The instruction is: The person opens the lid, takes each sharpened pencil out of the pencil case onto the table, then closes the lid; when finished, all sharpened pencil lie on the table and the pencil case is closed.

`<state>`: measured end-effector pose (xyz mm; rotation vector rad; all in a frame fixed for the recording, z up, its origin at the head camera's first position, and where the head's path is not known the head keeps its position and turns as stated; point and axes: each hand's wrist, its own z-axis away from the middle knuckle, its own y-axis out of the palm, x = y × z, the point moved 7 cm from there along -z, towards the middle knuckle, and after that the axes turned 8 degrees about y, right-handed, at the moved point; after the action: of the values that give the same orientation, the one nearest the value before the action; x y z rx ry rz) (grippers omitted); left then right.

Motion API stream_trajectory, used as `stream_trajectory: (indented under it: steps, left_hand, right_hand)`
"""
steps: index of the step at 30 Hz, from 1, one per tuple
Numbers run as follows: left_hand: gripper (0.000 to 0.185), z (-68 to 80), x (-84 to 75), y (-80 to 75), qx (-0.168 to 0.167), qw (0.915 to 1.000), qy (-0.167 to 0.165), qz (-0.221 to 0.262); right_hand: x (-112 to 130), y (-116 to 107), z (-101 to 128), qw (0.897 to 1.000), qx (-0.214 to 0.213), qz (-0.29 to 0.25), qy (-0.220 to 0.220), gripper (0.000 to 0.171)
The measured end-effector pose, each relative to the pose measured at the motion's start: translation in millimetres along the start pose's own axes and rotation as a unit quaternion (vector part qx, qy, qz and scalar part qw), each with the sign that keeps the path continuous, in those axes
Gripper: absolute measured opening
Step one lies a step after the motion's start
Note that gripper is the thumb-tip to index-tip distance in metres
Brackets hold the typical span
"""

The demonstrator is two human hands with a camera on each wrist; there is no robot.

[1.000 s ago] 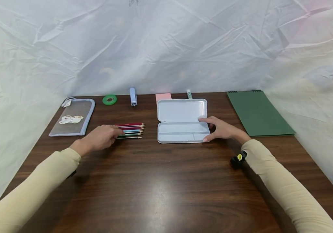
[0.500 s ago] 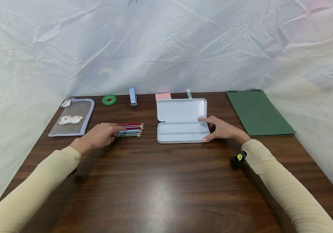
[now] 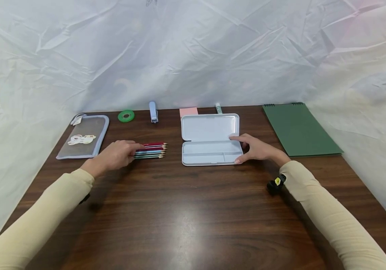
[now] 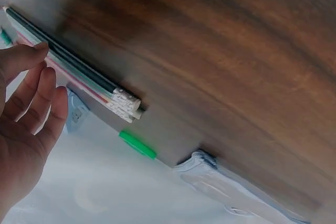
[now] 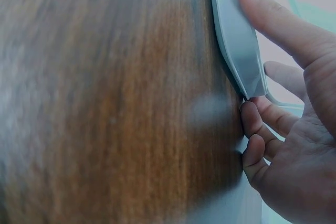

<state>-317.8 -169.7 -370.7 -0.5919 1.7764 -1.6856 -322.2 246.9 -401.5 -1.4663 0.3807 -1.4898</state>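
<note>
**Pencils bunched tighter under the left hand, case held open**

Pencils (image 3: 150,150) lie in a row on the wooden table (image 3: 186,210), points toward the open case, and the left hand (image 3: 113,156) rests over their blunt ends. Its fingers are nearly straight and laid on the shafts rather than curled round them; the left wrist view shows the fingertips (image 4: 39,51) touching the top of the bundle near its end, with no pinch formed. Compared with a second ago the row is narrower: the lowest pencil, which then lay a little apart nearer the person, now sits against the others. The hand itself has barely shifted. I judge that it has been gathering the pencils into one bundle and that they are not yet lifted.

The right hand (image 3: 257,149) has stayed at the right end of the white pencil case (image 3: 210,140), thumb on the near corner and forefinger reaching over the hinge line, the fingers loosely bent against the plastic. The right wrist view shows the fingers (image 5: 273,19) pressed along the case's edge. The case has not moved and its compartments hold nothing.

Farther out, unchanged: a mesh pouch (image 3: 84,137) to the left, a green tape roll (image 3: 126,116), a stapler (image 3: 153,111), pink sticky notes (image 3: 188,111) and a glue stick (image 3: 218,108) along the back edge, and a green notebook (image 3: 299,129) at the right
</note>
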Motion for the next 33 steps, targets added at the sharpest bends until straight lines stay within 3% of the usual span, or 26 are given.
stream_trajectory:
  steps: [7,16,20,25,29,33]
  left_hand:
    - [0.046,-25.2,-7.3,-16.3,-0.049,0.9985,0.013,0.022]
    - [0.057,-102.2,-49.4,-39.8,-0.086,0.9955,0.035,0.019]
    - [0.069,-136.8,-63.5,-35.7,-0.052,0.9979,0.024,0.030]
    - [0.080,-170.0,-68.2,-24.5,-0.001,0.9988,-0.010,0.047]
    - [0.081,-183.9,-67.6,-17.4,0.021,0.9979,-0.023,0.056]
    - [0.079,-187.6,-69.7,-17.0,0.031,0.9971,-0.021,0.067]
  right_hand:
    - [1,-3,0,1.000,0.000,0.007,0.004,0.092]
    - [0,0,-1,1.000,0.000,0.011,0.013,0.093]
    - [1,3,0,1.000,0.003,0.006,0.010,0.093]
    - [0,4,1,1.000,0.001,0.006,0.011,0.093]
    - [0,3,1,1.000,-0.002,0.008,0.014,0.094]
    - [1,2,1,1.000,-0.003,0.013,0.013,0.093]
